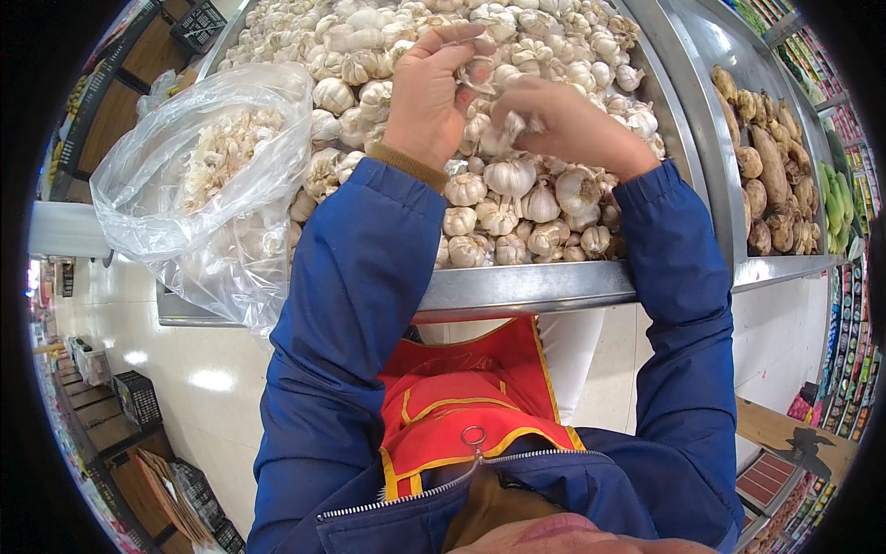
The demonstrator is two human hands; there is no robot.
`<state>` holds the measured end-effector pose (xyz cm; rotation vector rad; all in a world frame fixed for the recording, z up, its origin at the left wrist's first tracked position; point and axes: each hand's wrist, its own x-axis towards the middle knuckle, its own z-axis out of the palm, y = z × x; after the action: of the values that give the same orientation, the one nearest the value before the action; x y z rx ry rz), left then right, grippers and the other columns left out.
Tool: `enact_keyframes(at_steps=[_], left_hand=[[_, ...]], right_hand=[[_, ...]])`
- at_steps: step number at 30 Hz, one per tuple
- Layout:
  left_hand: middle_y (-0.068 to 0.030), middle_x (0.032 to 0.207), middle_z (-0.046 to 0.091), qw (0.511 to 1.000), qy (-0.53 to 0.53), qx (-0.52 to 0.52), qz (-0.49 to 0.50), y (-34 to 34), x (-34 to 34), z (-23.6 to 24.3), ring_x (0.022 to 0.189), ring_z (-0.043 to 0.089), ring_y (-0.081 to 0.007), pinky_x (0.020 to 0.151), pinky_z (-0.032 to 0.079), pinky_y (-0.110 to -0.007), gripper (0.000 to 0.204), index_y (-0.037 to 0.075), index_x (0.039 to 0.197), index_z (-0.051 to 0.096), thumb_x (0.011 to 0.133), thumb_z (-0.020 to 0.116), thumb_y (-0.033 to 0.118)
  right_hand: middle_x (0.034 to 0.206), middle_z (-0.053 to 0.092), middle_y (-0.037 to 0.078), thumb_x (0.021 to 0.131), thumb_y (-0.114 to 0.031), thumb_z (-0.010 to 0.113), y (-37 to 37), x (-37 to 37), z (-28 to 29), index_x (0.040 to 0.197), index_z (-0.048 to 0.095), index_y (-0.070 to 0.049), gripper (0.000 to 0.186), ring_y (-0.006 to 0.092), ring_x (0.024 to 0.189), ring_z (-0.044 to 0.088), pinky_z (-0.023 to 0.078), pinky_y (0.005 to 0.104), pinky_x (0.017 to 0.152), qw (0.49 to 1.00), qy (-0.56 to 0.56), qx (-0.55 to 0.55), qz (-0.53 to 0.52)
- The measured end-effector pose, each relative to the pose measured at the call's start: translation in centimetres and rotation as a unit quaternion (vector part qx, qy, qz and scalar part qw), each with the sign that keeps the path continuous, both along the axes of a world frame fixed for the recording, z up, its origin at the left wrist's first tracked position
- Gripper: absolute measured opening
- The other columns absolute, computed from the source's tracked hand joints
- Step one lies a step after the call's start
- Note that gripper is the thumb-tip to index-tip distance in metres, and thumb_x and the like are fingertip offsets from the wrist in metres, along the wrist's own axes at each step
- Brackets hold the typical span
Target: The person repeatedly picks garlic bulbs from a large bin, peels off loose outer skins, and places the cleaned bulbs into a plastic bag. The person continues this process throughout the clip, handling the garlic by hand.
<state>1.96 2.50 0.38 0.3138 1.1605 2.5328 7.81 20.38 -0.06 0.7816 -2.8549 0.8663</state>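
Over garlic heap (506, 214): your raised left hand (426, 100) is pinching a garlic piece (477, 72), your inward-angled right hand (565, 125) a blurred bulb (506, 138).

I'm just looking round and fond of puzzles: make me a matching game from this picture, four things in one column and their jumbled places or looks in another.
Things:
1. garlic bulbs
2. plastic bag
3. apron
4. root vegetables

Places and looks:
A. red with yellow edging
B. clear, with pale papery scraps inside
C. brown, in a second tray at the right
D. heaped beneath the left hand and right hand

Right pairs: 1-D, 2-B, 3-A, 4-C
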Motion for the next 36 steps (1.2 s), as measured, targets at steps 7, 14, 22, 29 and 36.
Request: enact_keyframes(at_steps=[7, 14, 22, 29, 36], left_hand=[[-0.0025, 0.078, 0.058, 0.999, -0.038, -0.004, -0.007, 0.2, 0.0, 0.0, 0.065, 0.052, -0.0099, 0.049, 0.035, -0.017, 0.019, -0.002, 0.107, 0.063, 0.096, 0.053, 0.01], [-0.0025, 0.077, 0.058, 1.0, 0.001, -0.014, -0.014, -0.1, 0.0, -0.3, 0.064, 0.051, -0.0101, 0.048, 0.032, -0.018, 0.019, -0.003, 0.104, 0.062, 0.096, 0.055, 0.013], [-0.0009, 0.077, 0.058, 0.996, 0.043, -0.048, -0.061, -0.1, -0.2, -0.7, 0.063, 0.051, -0.0088, 0.048, 0.032, -0.02, 0.017, 0.0, 0.102, 0.064, 0.096, 0.056, 0.014], [0.0008, 0.075, 0.059, 0.994, 0.047, -0.073, -0.071, 0.1, -0.1, -0.7, 0.062, 0.053, -0.0069, 0.046, 0.031, -0.018, 0.016, 0.002, 0.102, 0.064, 0.095, 0.056, 0.014], [0.0016, 0.076, 0.059, 0.99, 0.058, -0.105, -0.074, 0.2, 0.3, -0.5, 0.063, 0.053, -0.0058, 0.046, 0.03, -0.016, 0.016, 0.003, 0.104, 0.064, 0.095, 0.056, 0.014]], right_hand=[[0.094, 0.067, 0.01, 0.091, -0.029, 0.066, 2.0, -1.1, 0.6, 0.11, 0.064, -0.002, 0.033, 0.0138, 0.076, 0.067, 0.051, 0.0177, 0.066, 0.919, -0.134, -0.324, -0.183], [0.112, 0.066, 0.015, 0.086, -0.025, 0.067, 8.8, -0.6, 2.1, 0.118, 0.062, -0.004, 0.039, 0.026, 0.094, 0.067, 0.054, 0.0336, 0.077, 0.96, 0.008, -0.059, -0.275], [0.11, 0.065, 0.02, 0.068, -0.021, 0.077, 14.7, 1.6, 0.7, 0.122, 0.06, -0.008, 0.059, 0.034, 0.107, 0.061, 0.049, 0.0418, 0.087, 0.898, -0.142, 0.254, -0.33], [0.092, 0.063, 0.014, 0.071, -0.019, 0.074, 13.9, 1.0, 1.3, 0.115, 0.06, 0.0, 0.05, 0.0243, 0.081, 0.065, 0.054, 0.033, 0.069, 0.908, -0.228, 0.113, -0.333], [0.087, 0.058, 0.0, 0.086, -0.028, 0.069, 11.2, 0.8, 2.0, 0.108, 0.061, -0.002, 0.035, 0.0075, 0.067, 0.059, 0.05, 0.0229, 0.059, 0.921, -0.17, -0.147, -0.319]])
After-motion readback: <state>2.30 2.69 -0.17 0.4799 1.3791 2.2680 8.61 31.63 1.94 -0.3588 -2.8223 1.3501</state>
